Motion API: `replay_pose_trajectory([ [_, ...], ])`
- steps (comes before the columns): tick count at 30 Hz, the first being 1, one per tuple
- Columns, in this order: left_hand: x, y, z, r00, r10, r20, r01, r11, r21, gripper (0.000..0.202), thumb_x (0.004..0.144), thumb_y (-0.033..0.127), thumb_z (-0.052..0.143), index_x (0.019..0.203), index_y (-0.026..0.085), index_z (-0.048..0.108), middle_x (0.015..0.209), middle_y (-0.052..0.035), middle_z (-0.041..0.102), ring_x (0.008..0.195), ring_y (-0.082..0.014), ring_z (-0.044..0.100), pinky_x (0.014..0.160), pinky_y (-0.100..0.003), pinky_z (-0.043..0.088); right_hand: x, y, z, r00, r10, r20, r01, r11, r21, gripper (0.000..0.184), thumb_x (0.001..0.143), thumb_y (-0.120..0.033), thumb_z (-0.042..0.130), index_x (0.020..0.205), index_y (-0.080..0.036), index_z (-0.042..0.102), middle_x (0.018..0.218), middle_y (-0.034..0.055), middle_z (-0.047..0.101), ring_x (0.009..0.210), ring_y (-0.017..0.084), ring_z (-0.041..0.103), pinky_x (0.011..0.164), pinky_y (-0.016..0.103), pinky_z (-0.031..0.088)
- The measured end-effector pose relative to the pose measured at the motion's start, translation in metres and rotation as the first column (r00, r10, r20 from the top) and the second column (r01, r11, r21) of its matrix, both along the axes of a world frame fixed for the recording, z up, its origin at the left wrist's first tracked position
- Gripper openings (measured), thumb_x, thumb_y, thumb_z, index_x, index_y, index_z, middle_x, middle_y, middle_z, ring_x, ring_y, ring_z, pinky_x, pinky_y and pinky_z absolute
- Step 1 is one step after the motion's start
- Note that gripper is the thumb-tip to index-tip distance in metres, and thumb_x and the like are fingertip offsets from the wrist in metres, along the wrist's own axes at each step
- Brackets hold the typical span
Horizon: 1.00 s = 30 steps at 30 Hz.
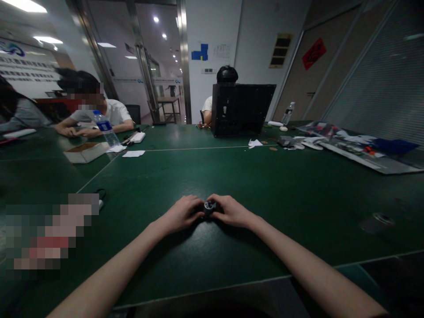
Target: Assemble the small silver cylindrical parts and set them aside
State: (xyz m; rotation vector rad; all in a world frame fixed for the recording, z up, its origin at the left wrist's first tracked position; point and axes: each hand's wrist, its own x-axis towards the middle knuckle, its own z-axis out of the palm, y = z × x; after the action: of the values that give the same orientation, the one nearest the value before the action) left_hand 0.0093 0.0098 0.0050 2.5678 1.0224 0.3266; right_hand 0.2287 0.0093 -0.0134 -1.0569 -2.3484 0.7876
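Observation:
A small dark round part (210,206) with a pale ring on top rests on the green table (232,176), straight ahead of me. My left hand (181,213) curls against its left side, fingers closed on it. My right hand (232,210) grips it from the right, fingers also closed. Both forearms stretch out from the table's near edge. The underside of the part is hidden by my fingers.
A person sits at the far left beside a water bottle (105,128), a flat cardboard box (85,152) and papers. Another person sits behind a black monitor (241,109) at the back. Mixed items and a long board (361,152) lie at the right.

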Motion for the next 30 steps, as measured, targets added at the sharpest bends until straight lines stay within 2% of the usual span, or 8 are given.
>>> replay_pose_trajectory([
  [5,0.0016,-0.0020,0.0025,1.000,-0.008,0.011,0.008,1.000,0.015,0.022,0.089,0.030,0.051,0.106,0.018,0.059,0.102,-0.0083,0.061,0.094,-0.0215,0.055,0.086,-0.033,0.042,-0.0013,0.0000,-0.0023,1.000,-0.010,-0.025,0.010,1.000,-0.007,0.031,0.078,-0.021,0.061,0.107,-0.017,0.055,0.081,0.0016,0.064,0.066,0.012,0.057,0.064,0.022,0.042],
  [11,0.0014,-0.0033,0.0036,1.000,-0.006,0.007,0.006,1.000,0.015,0.027,0.084,0.035,0.058,0.106,0.018,0.058,0.101,-0.0081,0.060,0.094,-0.0226,0.055,0.086,-0.035,0.042,-0.0013,0.0012,-0.0052,0.999,-0.010,-0.031,0.010,1.000,-0.007,0.032,0.077,-0.021,0.062,0.108,-0.019,0.054,0.085,0.0017,0.065,0.067,0.013,0.058,0.065,0.023,0.042],
  [20,-0.0009,0.0003,-0.0033,1.000,-0.020,0.010,0.019,0.999,0.041,0.024,0.087,0.035,0.055,0.103,0.018,0.058,0.101,-0.0076,0.060,0.092,-0.0217,0.055,0.084,-0.033,0.042,-0.0019,-0.0011,0.0008,0.999,-0.010,-0.037,0.009,0.999,-0.035,0.032,0.077,-0.022,0.063,0.107,-0.018,0.054,0.084,0.0019,0.064,0.068,0.013,0.058,0.064,0.023,0.042],
  [30,0.0007,-0.0024,0.0009,1.000,0.000,0.019,0.000,1.000,0.006,0.024,0.087,0.036,0.056,0.102,0.017,0.058,0.100,-0.0072,0.060,0.090,-0.0211,0.055,0.082,-0.032,0.042,-0.0005,-0.0008,0.0019,0.999,0.011,-0.044,-0.013,0.999,-0.042,0.030,0.078,-0.023,0.062,0.107,-0.018,0.055,0.083,0.0011,0.063,0.068,0.012,0.057,0.064,0.023,0.041],
])
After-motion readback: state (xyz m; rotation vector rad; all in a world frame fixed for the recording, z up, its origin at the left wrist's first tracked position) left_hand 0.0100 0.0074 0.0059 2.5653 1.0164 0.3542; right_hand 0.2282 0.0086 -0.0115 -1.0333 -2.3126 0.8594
